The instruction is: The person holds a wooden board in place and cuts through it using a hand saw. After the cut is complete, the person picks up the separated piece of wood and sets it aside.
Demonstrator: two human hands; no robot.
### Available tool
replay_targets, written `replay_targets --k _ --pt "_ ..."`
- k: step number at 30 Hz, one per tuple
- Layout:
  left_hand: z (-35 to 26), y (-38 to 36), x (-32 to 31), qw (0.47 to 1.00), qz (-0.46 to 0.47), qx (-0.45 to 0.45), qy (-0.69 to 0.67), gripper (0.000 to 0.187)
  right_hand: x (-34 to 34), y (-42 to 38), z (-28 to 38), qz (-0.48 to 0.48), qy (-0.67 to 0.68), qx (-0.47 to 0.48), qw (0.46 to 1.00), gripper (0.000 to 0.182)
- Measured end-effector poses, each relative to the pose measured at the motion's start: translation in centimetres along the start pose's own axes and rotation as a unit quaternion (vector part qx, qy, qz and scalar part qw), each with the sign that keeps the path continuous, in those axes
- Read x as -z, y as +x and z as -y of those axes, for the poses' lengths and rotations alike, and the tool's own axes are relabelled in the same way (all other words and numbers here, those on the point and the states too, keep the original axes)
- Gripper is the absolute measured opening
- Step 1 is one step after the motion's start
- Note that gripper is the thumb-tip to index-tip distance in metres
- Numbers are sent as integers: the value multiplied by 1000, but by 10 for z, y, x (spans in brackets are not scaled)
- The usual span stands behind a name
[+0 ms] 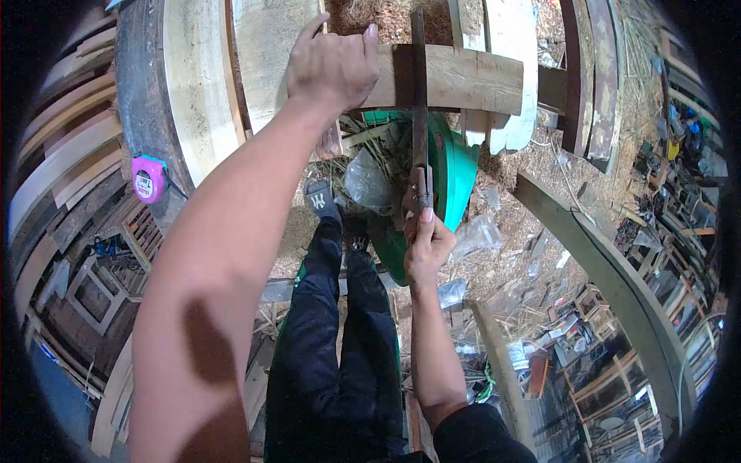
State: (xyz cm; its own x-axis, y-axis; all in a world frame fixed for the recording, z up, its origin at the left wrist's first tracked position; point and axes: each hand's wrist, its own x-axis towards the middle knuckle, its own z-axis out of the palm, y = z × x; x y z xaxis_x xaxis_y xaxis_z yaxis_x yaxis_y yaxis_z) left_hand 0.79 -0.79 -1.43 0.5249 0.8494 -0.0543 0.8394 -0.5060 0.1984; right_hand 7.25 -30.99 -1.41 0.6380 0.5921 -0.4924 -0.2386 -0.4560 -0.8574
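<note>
A hand saw points away from me, its narrow blade lying across a short wooden board. My right hand is closed around the saw's wooden handle. On the board's left part rests my left hand, pressing down near its end, with the thumb and a finger partly spread. The board lies crosswise over several longer planks. Where the teeth meet the wood is too small to make out.
A pink tape measure sits at the left on a dark beam. Below the board are a green curved object and plastic bags. Long planks lean at the right, and scrap wood and sawdust cover the ground.
</note>
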Motion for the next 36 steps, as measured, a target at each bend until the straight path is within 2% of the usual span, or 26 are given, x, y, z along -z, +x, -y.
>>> replay_targets --k 4,6,7,9,10,12,13,15,19,21,23,24,26,28,29,30,31,33,36 --pt "0 -3 2 999 -30 -20 2 65 0 -1 4 -23 -4 22 999 50" --pt "-1 -3 8 999 34 -7 -8 63 -7 3 15 -28 5 12 1000 51" --pt "0 -1 7 999 34 -7 -7 63 -12 5 20 -28 6 12 1000 51" --pt "3 4 1 999 4 -31 -11 40 -19 8 28 -37 -26 26 999 51" --pt "2 2 -5 999 7 -33 -12 40 -23 4 30 -38 -10 37 999 49" --pt "1 1 -7 987 -146 -58 -38 46 -18 2 23 -37 -9 50 998 48" --pt "-1 -1 -3 987 -143 -60 -37 46 -15 -3 19 -37 -11 62 997 48" --pt "-6 0 8 996 -58 -49 -56 53 -21 -3 17 -39 9 66 997 47" --pt "-6 1 12 997 -35 -47 -43 56 -41 13 34 -53 10 38 998 48" --pt "-9 2 17 999 18 -22 -37 57 -46 16 35 -40 11 55 998 46" --pt "-6 4 10 999 -19 -27 -34 57 -37 -1 30 -64 -76 62 993 49" --pt "-6 0 6 998 -45 -28 -34 58 -28 -21 9 -71 -55 56 994 51" --pt "-6 4 9 998 -43 -30 -37 59 -20 -35 -11 -64 -25 69 995 55" --pt "-8 -3 7 998 -24 -34 -44 60 -28 -21 4 -71 -15 47 996 53" --pt "-6 -1 6 997 -43 -41 -46 60 -36 -4 19 -73 0 34 997 51" --pt "-4 0 5 996 -60 -46 -48 60 -42 9 36 -80 -50 34 995 52" --pt "-5 -2 9 996 -57 -46 -47 60 -46 10 32 -79 -50 31 995 52" --pt "-11 2 17 999 17 -6 -39 59 -52 9 29 -61 38 45 996 52" --pt "-6 -1 11 998 -31 -37 -50 58 -28 -35 3 -81 -5 45 996 51"
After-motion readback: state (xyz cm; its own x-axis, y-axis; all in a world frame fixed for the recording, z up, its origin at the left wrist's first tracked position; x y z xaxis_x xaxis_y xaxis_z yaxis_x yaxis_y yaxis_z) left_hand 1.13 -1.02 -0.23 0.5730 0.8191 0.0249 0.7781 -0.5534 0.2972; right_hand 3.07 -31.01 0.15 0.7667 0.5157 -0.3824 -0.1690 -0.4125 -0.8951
